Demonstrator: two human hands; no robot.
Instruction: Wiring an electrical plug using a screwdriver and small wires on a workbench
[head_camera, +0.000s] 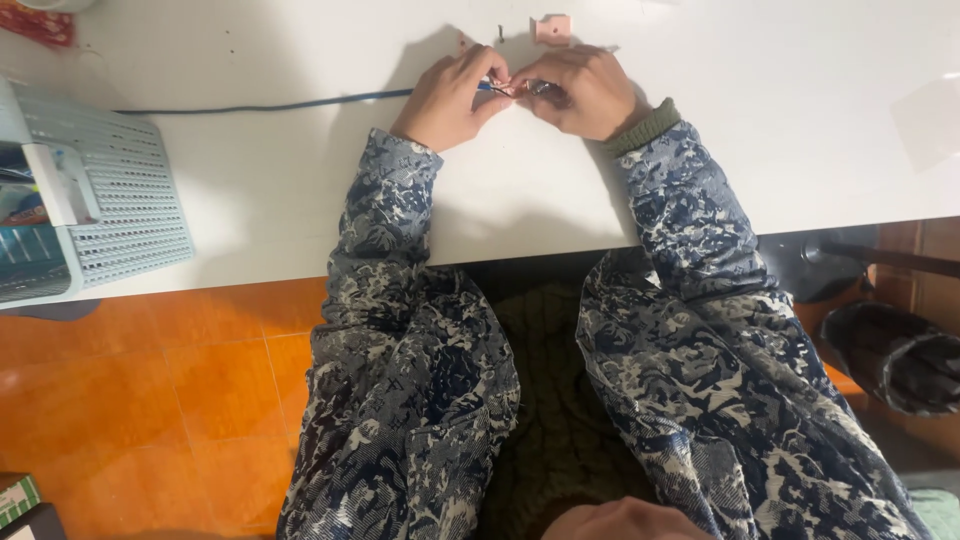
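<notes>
My left hand (450, 100) and my right hand (580, 92) meet at the far middle of the white table (260, 190). Between their fingertips they pinch a small pinkish part (512, 87). A blue cable (270, 106) runs from the left across the table into my left hand's fingers. What the right fingers cover is hidden. Both arms wear blue and white patterned sleeves.
A small pink piece (552, 29) and a tiny dark pin (500, 34) lie just beyond my hands. A pale blue perforated basket (110, 200) stands at the table's left edge. Orange floor tiles (150, 400) lie below, and dark footwear (890, 355) rests at the right.
</notes>
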